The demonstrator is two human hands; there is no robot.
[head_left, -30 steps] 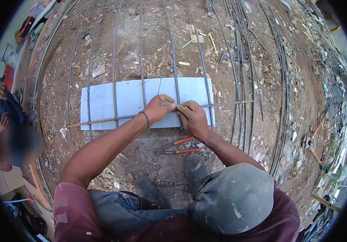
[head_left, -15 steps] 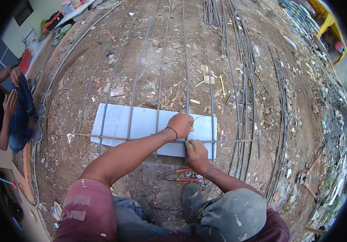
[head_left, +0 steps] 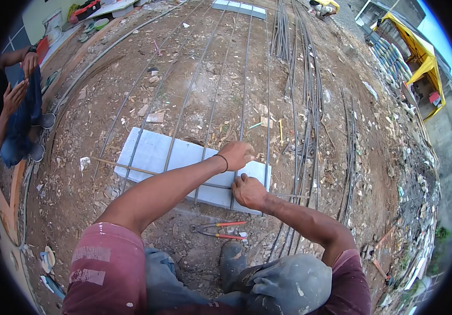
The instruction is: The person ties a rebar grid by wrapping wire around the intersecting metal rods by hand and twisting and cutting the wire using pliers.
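Long thin steel bars (head_left: pixel 184 115) run away from me over a pale board (head_left: pixel 149 150) on the dirt. A rusty cross bar (head_left: pixel 126 167) lies over them. My left hand (head_left: pixel 237 155) is above the board near one long bar, its fingers curled together; what they hold is too small to make out. Just below it, my right hand (head_left: pixel 249 191) is closed at the crossing of that long bar and the cross bar, its fingertips on the steel. Red-handled pliers (head_left: pixel 220 230) lie on the ground in front of my boot.
A person (head_left: pixel 18 105) sits at the left edge with hands raised. Bundled steel bars (head_left: pixel 310 89) lie to the right. Another pale board (head_left: pixel 239 8) supports the bars' far ends. A yellow tarp (head_left: pixel 425 58) hangs at the upper right, and another person crouches far back.
The view has tilted up, showing more far ground. My left hand has lifted away from my right hand, which stays at the crossing. The seated person's hands have shifted.
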